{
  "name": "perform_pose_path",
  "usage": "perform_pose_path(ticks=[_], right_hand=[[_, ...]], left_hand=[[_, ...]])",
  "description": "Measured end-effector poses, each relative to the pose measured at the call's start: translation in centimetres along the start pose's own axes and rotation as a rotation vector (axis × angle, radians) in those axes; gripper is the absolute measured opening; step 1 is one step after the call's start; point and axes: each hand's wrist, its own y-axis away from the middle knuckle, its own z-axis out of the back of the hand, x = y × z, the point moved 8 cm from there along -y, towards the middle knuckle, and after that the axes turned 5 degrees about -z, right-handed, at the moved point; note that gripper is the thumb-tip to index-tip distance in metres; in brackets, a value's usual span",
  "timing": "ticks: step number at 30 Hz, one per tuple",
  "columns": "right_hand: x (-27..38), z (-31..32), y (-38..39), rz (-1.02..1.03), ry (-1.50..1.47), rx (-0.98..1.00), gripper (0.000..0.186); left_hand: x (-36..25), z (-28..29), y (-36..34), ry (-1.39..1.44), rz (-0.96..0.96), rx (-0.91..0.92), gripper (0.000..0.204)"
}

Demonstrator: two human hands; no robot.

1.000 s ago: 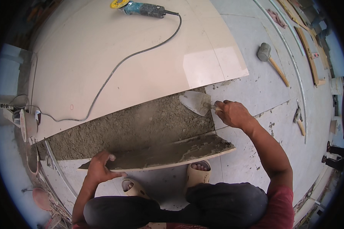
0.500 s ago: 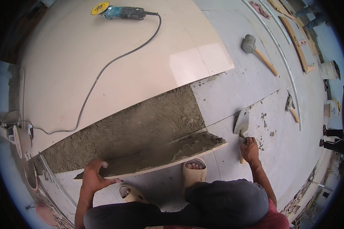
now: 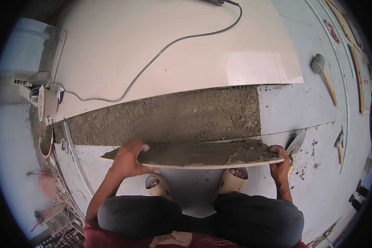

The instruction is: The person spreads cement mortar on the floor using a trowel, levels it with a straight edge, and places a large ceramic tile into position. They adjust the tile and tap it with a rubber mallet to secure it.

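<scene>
A long narrow tile strip (image 3: 213,167) with grey mortar (image 3: 194,153) spread on its upper face is in front of my feet. My left hand (image 3: 129,159) grips it near its left end, thumb and fingers spread across its width. At the right end my right hand (image 3: 279,161) has its fingers curled round the tile's short edge. Just beyond that hand a trowel (image 3: 296,142) lies on the floor, its handle partly hidden. Past the tile stretches a bed of rough wet mortar (image 3: 173,118), bordered by large laid cream tiles (image 3: 186,62).
Across the cream tiles runs a black cable (image 3: 153,60) to a power tool cut off at the top. A rubber mallet (image 3: 323,70) and a hammer (image 3: 339,146) lie on the grey tiles at right. A bucket (image 3: 49,101) stands at far left, near a metal straightedge (image 3: 76,157).
My right hand has let go of the trowel and taken hold of the tile's right end. The left hand stays on the tile. The view has swung left, shifting everything rightward.
</scene>
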Motion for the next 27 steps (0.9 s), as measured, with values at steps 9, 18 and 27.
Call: perform_pose_path(ticks=[9, 18, 27], right_hand=[[-2.7, -0.6, -0.1, 0.107, -0.147, 0.002, 0.026], [-2.4, -0.4, 0.1, 0.099, 0.028, -0.037, 0.018], [1.1, -0.3, -0.3, 0.116, 0.086, -0.103, 0.027]], left_hand=[[1.5, 5.0, 2.4, -0.115, -0.028, -0.284, 0.08], [20.9, -1.4, 19.4, 0.761, 0.835, -1.011, 0.041], [21.1, -7.4, 16.3, 0.816, 0.575, -0.693, 0.033]])
